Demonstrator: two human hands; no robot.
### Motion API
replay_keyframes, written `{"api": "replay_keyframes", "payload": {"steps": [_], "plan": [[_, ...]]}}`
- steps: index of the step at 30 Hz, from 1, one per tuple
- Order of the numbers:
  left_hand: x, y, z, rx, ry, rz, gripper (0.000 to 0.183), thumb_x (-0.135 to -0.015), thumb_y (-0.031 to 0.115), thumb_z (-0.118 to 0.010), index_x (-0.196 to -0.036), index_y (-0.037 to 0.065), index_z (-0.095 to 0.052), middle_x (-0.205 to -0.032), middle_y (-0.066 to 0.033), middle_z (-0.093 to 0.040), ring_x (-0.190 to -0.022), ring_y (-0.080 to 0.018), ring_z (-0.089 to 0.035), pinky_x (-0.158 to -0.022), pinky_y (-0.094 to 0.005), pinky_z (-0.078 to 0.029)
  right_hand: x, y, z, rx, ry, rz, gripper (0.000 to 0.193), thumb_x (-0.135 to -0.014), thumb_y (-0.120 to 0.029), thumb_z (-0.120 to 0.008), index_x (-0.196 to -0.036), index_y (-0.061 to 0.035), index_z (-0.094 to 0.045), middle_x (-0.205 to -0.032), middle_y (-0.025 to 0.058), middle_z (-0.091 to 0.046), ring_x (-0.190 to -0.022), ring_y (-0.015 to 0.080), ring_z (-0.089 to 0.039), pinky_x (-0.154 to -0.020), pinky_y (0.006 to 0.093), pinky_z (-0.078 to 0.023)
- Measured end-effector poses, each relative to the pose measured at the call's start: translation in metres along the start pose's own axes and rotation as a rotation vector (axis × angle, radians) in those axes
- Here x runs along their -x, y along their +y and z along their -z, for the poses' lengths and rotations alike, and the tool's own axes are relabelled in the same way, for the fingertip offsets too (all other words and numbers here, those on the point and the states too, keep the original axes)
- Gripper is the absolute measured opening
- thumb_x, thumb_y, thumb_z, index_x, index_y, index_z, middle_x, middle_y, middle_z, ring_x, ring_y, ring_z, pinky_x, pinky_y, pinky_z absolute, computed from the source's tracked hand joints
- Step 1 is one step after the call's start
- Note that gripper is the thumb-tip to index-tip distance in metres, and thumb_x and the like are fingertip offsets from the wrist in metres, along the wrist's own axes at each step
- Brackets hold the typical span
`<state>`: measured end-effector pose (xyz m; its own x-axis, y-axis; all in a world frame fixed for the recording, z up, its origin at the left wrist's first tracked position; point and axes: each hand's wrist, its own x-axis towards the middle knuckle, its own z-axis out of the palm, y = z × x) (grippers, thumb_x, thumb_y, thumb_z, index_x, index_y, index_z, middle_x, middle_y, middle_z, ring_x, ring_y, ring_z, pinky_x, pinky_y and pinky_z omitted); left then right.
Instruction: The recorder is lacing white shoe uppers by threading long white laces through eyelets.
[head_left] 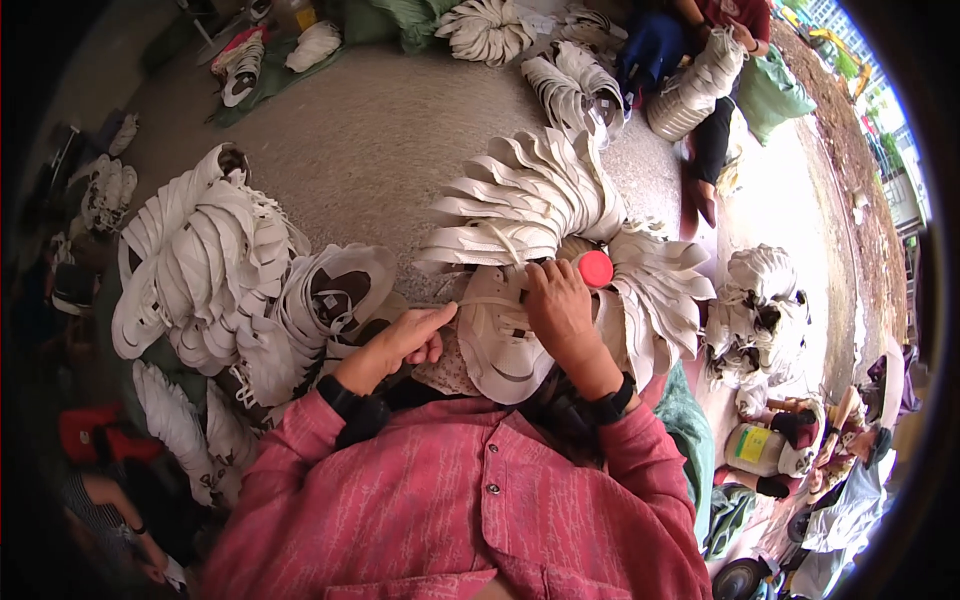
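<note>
In front of my lap lies a white shoe upper [507, 362], its toe toward me. My left hand [408, 342] is beside it on the left, thumb pressed on the curled fingers. A flat white lace [485, 301] runs from that pinch across the upper. On the upper's right side my right hand [562, 318] is closed, knuckles up; whatever is in its fingertips is hidden. Just beyond it stands a container with a red lid [596, 268]. Fanned stacks of white uppers [535, 195] lie right behind the hands, and another fan [655, 290] sits to the right.
Large piles of uppers [205, 265] rise at the left. A bundle [760, 310] stands at the right, and green sacks [690, 440] lie near my right arm. At the far right, a seated person [745, 30] handles a stack of uppers. Other people sit at the lower left and right.
</note>
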<state>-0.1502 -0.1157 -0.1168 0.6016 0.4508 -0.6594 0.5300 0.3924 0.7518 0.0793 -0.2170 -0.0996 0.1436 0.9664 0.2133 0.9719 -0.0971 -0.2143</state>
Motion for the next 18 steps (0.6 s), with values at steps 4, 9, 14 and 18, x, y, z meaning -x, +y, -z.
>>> {"api": "replay_keyframes", "payload": {"steps": [4, 9, 14, 18], "plan": [[-0.034, -0.011, -0.009, 0.358, -0.048, 0.103, 0.044, -0.088, 0.051, -0.062, -0.075, 0.009, -0.061, -0.055, -0.0017, -0.052, -0.039, -0.0066, -0.037, -0.036, -0.0221, -0.024, -0.003, -0.004, 0.007, -0.14, 0.179, 0.06, 0.019, -0.076, -0.005, -0.055, -0.095, -0.003, -0.06, -0.088, 0.0105, -0.059, -0.093, 0.0259, -0.055, -0.084, 0.0358, -0.043], [-0.063, -0.024, -0.025, 0.54, 0.189, 0.015, 0.02, -0.084, 0.024, -0.07, -0.073, 0.013, -0.058, -0.052, 0.0037, -0.046, -0.039, -0.0056, -0.033, -0.036, -0.0225, -0.02, 0.023, -0.007, 0.031, -1.245, 0.006, -0.269, 0.014, -0.08, -0.001, -0.049, -0.09, -0.0003, -0.058, -0.083, 0.0088, -0.059, -0.083, 0.0197, -0.055, -0.081, 0.031, -0.043], [-0.066, -0.04, -0.023, 0.836, 0.185, 0.001, 0.016, -0.084, 0.02, -0.068, -0.075, 0.013, -0.058, -0.053, 0.0057, -0.043, -0.04, -0.0056, -0.032, -0.037, -0.0221, -0.022, 0.064, 0.024, 0.08, -1.877, 0.244, -0.333, 0.01, -0.079, -0.004, -0.049, -0.088, -0.0013, -0.051, -0.073, 0.0104, -0.054, -0.066, 0.0203, -0.051, -0.066, 0.033, -0.043], [-0.049, -0.046, -0.006, 1.333, 0.053, -0.03, 0.006, -0.089, 0.015, -0.059, -0.089, 0.008, -0.058, -0.055, 0.0057, -0.038, -0.044, -0.0068, -0.035, -0.041, -0.0224, -0.027, 0.124, 0.08, 0.128, -1.809, 0.626, -0.313, 0.011, -0.08, -0.005, -0.05, -0.091, -0.0026, -0.051, -0.084, 0.0077, -0.051, -0.064, 0.0151, -0.04, -0.061, 0.0297, -0.035]]}}
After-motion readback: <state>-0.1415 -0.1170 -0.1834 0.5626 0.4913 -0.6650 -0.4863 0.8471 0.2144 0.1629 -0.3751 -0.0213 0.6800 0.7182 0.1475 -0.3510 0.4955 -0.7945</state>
